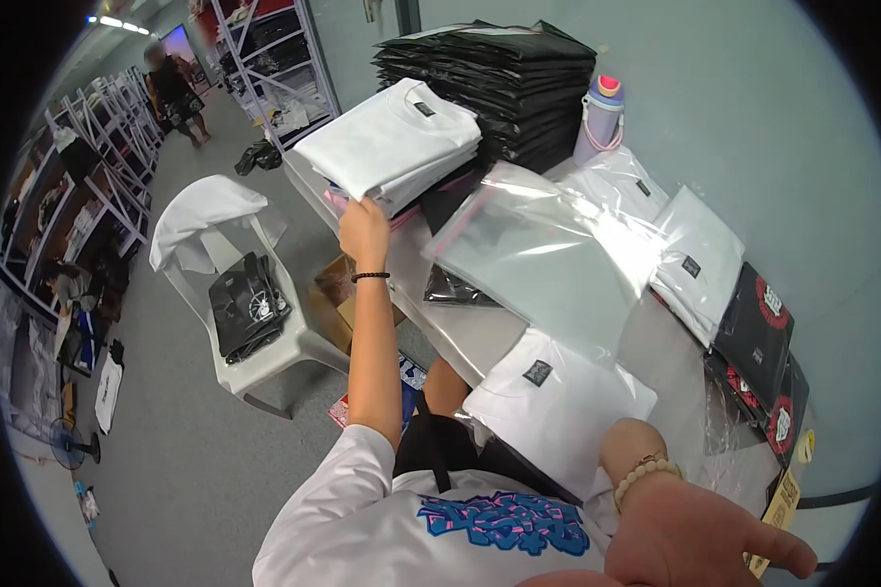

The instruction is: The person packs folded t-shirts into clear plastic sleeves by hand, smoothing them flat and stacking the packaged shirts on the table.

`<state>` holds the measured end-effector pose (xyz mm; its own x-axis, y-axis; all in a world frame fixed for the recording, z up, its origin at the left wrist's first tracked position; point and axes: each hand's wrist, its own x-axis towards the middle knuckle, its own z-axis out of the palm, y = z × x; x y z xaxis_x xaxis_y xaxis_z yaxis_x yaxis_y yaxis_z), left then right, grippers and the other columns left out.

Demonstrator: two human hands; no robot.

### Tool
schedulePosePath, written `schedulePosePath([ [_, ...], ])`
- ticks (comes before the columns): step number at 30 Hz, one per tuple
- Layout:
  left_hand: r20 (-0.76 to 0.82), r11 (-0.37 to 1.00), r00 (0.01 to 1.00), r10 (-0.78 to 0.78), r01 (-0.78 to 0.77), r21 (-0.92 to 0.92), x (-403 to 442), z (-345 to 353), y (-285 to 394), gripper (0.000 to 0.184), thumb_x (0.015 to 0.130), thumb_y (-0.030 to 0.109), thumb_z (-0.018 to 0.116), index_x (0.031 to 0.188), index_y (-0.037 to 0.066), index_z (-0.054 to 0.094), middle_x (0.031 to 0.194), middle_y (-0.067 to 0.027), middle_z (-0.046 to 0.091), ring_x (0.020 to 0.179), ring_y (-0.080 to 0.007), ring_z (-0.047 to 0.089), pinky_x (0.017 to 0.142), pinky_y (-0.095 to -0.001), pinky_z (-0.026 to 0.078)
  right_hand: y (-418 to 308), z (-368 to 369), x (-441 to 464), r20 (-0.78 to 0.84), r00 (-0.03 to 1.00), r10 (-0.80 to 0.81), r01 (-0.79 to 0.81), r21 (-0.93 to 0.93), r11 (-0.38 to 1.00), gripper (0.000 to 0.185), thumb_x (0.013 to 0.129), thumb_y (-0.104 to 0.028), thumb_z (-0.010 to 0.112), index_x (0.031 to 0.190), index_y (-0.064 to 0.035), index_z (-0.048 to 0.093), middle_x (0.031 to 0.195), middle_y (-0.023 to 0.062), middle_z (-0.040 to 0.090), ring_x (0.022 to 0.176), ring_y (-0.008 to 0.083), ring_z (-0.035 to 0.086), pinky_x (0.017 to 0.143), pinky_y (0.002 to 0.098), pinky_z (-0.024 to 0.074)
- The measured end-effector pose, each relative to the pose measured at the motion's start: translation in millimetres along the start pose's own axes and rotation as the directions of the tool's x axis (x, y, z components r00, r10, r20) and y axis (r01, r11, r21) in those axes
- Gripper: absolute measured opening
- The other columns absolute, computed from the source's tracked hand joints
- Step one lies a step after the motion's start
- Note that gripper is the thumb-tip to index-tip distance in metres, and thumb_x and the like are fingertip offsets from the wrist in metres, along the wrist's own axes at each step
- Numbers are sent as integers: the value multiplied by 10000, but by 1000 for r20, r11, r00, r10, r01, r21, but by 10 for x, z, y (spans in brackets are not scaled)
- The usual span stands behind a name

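My left hand (364, 235) reaches forward, its fingers closed on the near corner of a folded white T-shirt (392, 137) at the top of a stack. My right hand (695, 533) is close to the camera at the lower right, palm showing and a finger stretched out; the frame's bottom edge cuts off part of it. It appears to hold nothing. Just beyond it lies another folded white T-shirt (558, 391) with a dark neck label, at the table's front edge. Clear plastic bags (538, 254) lie across the middle of the table, partly over that shirt.
Behind the stack rises a tall pile of black packages (499, 88), beside a lilac bottle (600, 117). Bagged white shirts (700, 264) and black printed shirts (759, 313) line the right side. A plastic chair (299, 338) holds black garments. A person (173, 93) stands in the aisle.
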<state>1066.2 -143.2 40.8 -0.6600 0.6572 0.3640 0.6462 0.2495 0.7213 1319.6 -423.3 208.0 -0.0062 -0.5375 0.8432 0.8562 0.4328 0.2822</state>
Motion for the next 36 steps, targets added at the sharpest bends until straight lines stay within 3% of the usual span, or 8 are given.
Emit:
schedulePosePath([
  [12,24,994,1000,-8,10,-108,-113,-309,-239,399,865,322,401,864,1,637,887,-239,643,867,-439,597,754,-506,455,3,147,-133,-134,989,57,-39,131,991,588,864,-58,390,1434,-89,253,1548,-27,120,1430,168,-65,1124,520,-28],
  [14,29,993,1000,-3,7,-119,-126,-335,-289,392,863,322,409,859,4,638,876,-239,643,864,-438,598,749,-504,455,23,291,-81,-476,880,8,-19,-18,1000,259,917,-144,409,1152,-52,467,1214,72,434,1150,253,347,977,634,195],
  [17,36,991,999,15,-10,-133,-134,-308,-335,376,858,321,425,854,14,641,865,-239,641,851,-437,599,735,-502,458,-14,288,-61,-498,867,34,-15,42,999,262,913,-151,443,1147,-41,481,1197,110,479,1135,280,421,973,598,254],
  [22,6,981,1000,5,-3,-196,-217,-310,-345,350,852,317,449,802,26,638,807,-235,638,802,-436,602,707,-507,456,32,451,-602,-279,938,203,-123,279,952,305,861,-161,540,1139,-40,516,1169,134,526,1083,285,488,949,495,344],
  [25,21,981,999,-35,39,-188,-202,-316,-325,362,855,302,435,798,32,670,786,-225,640,809,-416,609,721,-471,456,82,1050,-1273,277,923,266,-359,379,853,336,830,-166,599,1135,-39,536,1153,149,554,1051,288,529,935,433,398],
  [27,-10,988,1000,-21,19,-151,-135,-247,-414,365,862,304,434,774,46,676,776,-225,636,812,-419,605,715,-464,459,90,1620,-1781,760,633,144,-550,311,775,652,727,-207,709,1296,-32,443,1309,160,466,1208,341,436,1045,453,305],
  [31,59,956,997,-48,63,-287,6,-332,-450,402,879,298,424,785,-3,672,742,-172,673,684,-273,660,670,-375,492,-79,2281,-2659,921,299,-250,-353,350,868,1015,628,-297,756,1455,-84,208,1495,143,234,1386,368,172,1124,503,100],
  [36,163,836,984,64,36,-547,246,-538,-664,333,888,264,542,869,-41,674,700,-72,671,584,-114,586,577,-257,477,-154,2692,-3248,816,546,-193,-400,455,795,523,675,99,503,1175,-51,539,1132,155,609,1020,353,580,882,410,463],
])
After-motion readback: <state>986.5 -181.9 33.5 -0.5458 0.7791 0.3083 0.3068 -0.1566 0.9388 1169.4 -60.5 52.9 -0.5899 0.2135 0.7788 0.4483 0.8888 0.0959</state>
